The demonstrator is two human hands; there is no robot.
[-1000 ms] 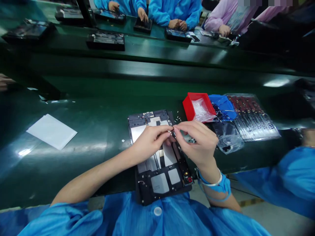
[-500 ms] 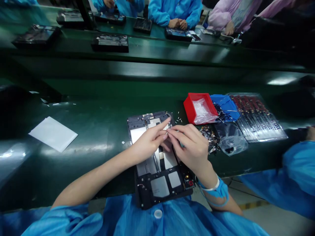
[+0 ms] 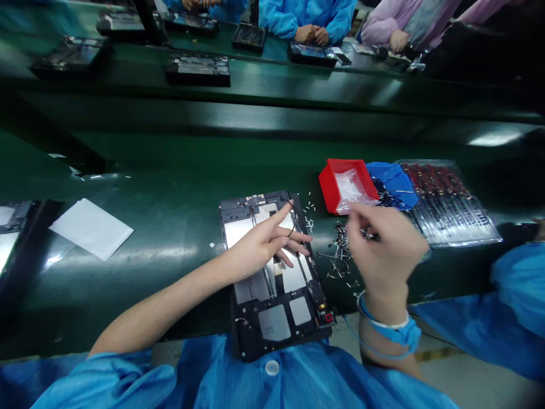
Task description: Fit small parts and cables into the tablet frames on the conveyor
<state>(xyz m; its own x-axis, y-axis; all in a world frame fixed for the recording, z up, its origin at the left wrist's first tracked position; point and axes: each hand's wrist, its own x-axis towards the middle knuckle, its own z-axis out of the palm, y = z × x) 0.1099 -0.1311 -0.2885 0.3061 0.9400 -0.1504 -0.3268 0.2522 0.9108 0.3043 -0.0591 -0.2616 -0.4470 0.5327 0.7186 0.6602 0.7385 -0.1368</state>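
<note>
An opened tablet (image 3: 275, 322) with a black frame and silver panels lies on the bench in front of me. My left hand (image 3: 259, 244) rests over its upper half, index finger stretched toward the top right corner and the other fingers spread. A thin dark cable (image 3: 293, 218) curves from that corner past the index finger to the middle finger. To the right, my right hand (image 3: 385, 244) hovers above a pile of small cables with metal ends (image 3: 339, 250). Its fingers are curled together, hiding whatever may be in them. A blue wrist strap (image 3: 404, 335) circles that wrist.
Behind my right hand stand a red bin (image 3: 330, 187) with clear bags and a blue bin (image 3: 398, 184) of black cables. A clear tray of parts (image 3: 455, 210) lies farther right. White paper (image 3: 91, 230) lies left. Co-workers sit across the bench.
My right hand has left the left hand's fingertips and moved right, over the small parts. My left hand stays on the tablet, its fingers now more spread. Another tablet shows at the left edge.
</note>
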